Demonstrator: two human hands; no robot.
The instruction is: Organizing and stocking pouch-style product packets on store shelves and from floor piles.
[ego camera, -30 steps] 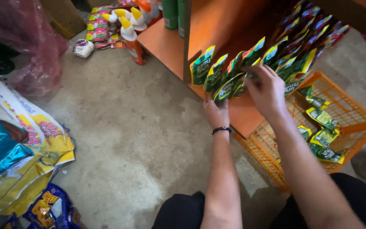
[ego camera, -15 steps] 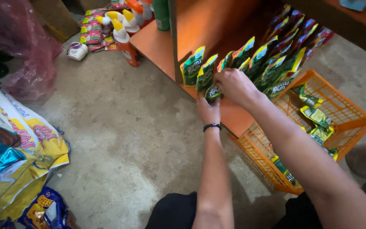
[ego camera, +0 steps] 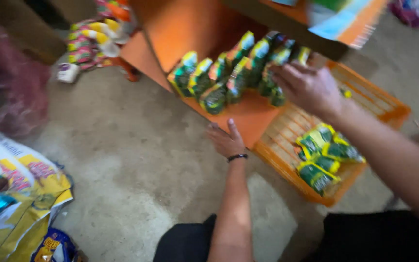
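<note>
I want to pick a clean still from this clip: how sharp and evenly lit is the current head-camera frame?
Head view: motion blur smears the whole frame; the right hand and green packets on the orange shelf are streaky, and package prints are unreadable. The left hand is slightly crisper. Light is soft and dim, without glare; the top-left corner is dark, and the crate looks faded.

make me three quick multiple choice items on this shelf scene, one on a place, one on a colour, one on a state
1. Where is the orange basket?
A. on the floor beside the shelf
B. on top of the shelf
C. in the person's lap

2. What colour is the shelf board?
A. blue
B. orange
C. white

3. What is the left hand doing?
A. gripping a packet
B. lying open at the board's edge
C. holding a bottle

Answers: 1 A, it sits low by the board, with green packets in it. 2 B, plainly orange. 3 B, fingers spread, nothing held.
</note>
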